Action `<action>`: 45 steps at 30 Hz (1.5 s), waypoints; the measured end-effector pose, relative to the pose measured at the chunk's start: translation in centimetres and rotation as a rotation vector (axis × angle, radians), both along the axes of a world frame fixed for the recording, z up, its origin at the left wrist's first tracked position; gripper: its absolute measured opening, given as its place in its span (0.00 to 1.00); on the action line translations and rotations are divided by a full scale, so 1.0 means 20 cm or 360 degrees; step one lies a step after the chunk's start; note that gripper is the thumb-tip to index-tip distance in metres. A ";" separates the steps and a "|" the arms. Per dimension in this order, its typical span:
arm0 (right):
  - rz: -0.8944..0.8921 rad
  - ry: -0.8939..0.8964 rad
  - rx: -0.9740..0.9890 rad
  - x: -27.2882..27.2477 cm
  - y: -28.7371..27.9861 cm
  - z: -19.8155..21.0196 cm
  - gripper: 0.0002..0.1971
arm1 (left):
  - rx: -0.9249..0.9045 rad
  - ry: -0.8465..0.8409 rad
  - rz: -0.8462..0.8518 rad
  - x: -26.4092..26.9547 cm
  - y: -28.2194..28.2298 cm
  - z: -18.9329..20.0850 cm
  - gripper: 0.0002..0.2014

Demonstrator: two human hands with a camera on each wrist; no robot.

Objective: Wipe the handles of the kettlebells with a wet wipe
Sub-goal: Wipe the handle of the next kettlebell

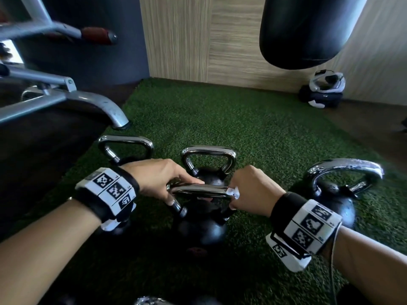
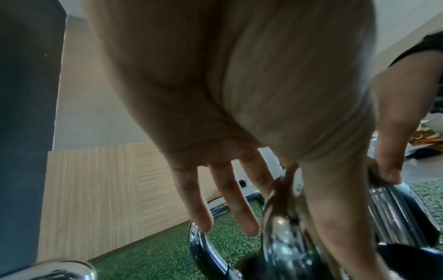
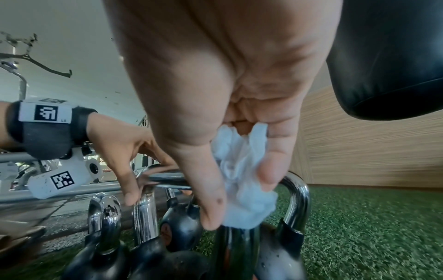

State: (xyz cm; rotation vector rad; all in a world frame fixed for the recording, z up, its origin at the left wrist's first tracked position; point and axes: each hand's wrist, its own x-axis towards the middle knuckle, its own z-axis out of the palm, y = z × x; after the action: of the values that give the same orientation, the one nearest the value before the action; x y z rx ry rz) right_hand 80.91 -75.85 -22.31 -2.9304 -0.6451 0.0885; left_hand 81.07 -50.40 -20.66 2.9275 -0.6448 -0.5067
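Several black kettlebells with chrome handles stand on green turf. The nearest kettlebell (image 1: 202, 230) is in the centre, its handle (image 1: 198, 189) lying crosswise between my hands. My left hand (image 1: 176, 190) pinches the handle's left end with thumb and forefinger, while its other fingers (image 2: 227, 199) point straight down. My right hand (image 1: 240, 192) grips a crumpled white wet wipe (image 3: 242, 180) and presses it round the handle's right corner. A bit of the wipe (image 1: 234, 192) shows under the knuckles.
Other kettlebells stand at back left (image 1: 125, 144), behind the centre one (image 1: 208, 155) and at right (image 1: 337, 205). A grey machine frame (image 1: 66, 102) stands to the left. A black punching bag (image 1: 308, 29) hangs above right. A bundle (image 1: 326, 89) lies by the wall.
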 end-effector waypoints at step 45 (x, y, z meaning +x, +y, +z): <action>-0.0633 0.0039 0.0944 -1.12 -0.09 0.19 0.12 | -0.0945 0.0706 0.0702 -1.00 0.17 -0.80 0.46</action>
State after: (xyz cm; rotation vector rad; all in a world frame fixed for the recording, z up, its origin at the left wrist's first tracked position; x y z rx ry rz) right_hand 58.42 -77.56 -18.53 -2.4104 -0.0487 -0.0942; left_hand 61.02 -46.99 -36.57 2.1930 -0.0600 -0.7225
